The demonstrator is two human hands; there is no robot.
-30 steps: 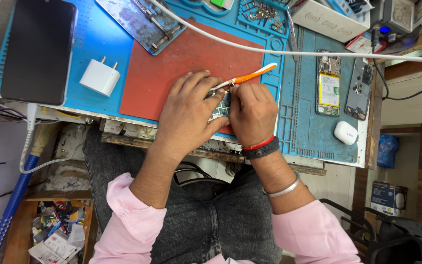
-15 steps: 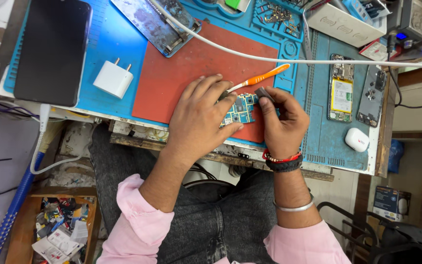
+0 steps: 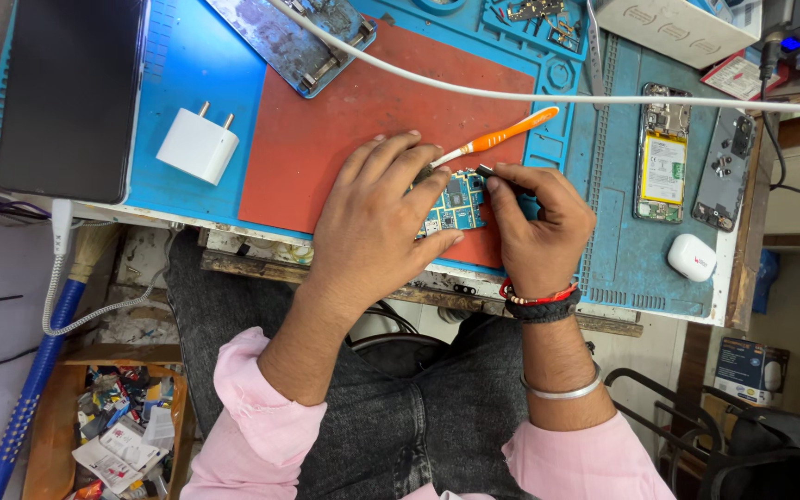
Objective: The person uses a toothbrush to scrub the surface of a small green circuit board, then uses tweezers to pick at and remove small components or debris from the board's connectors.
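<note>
We see the left hand [image 3: 372,227] lying palm down, fingers spread and curled over a small blue circuit board [image 3: 456,204], pinning it to the red mat [image 3: 326,120] at the near edge of the surface [image 3: 187,65]. The right hand [image 3: 539,222] is just right of the board, thumb and forefinger pinching a small dark tool [image 3: 485,171] at its far corner. An orange-handled brush [image 3: 502,139] juts out beyond the left fingers.

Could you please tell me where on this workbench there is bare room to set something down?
The red rectangular mat is bare between the white plug adapter and the left hand. The blue mat is bare between the right hand and the white earbud case. It is crowded around the small blue circuit board.
</note>
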